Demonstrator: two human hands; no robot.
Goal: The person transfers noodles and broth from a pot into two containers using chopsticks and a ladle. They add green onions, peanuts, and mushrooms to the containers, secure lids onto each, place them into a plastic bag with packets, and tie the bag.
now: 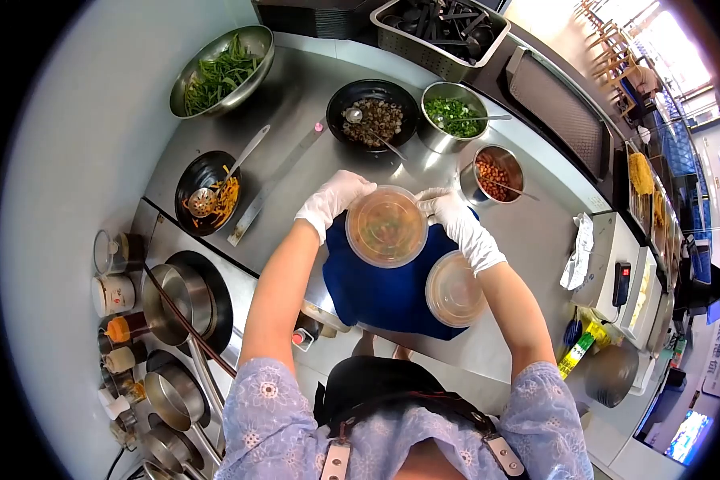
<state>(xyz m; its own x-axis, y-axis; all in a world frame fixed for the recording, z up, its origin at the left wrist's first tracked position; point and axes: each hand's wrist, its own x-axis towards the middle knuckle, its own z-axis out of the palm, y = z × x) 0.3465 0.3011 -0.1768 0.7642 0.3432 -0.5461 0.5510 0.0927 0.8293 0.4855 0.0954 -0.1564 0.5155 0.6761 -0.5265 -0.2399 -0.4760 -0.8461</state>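
Note:
A round, clear plastic takeout container with a translucent lid and greenish-orange food inside is between my two gloved hands, over a dark blue cloth. My left hand in a white glove grips its left rim, fingers bent. At the upper right rim, my right hand, also gloved, has its fingertips pinched on the edge. A second lidded plastic container sits on the cloth, below my right wrist and partly covered by it.
Behind are a black bowl of brown chopped food, a pot of chopped greens and a pot of peanuts, all with spoons. Leftward lie a bowl of orange shreds, a long metal strip and a bowl of green leaves. Pots flank my left.

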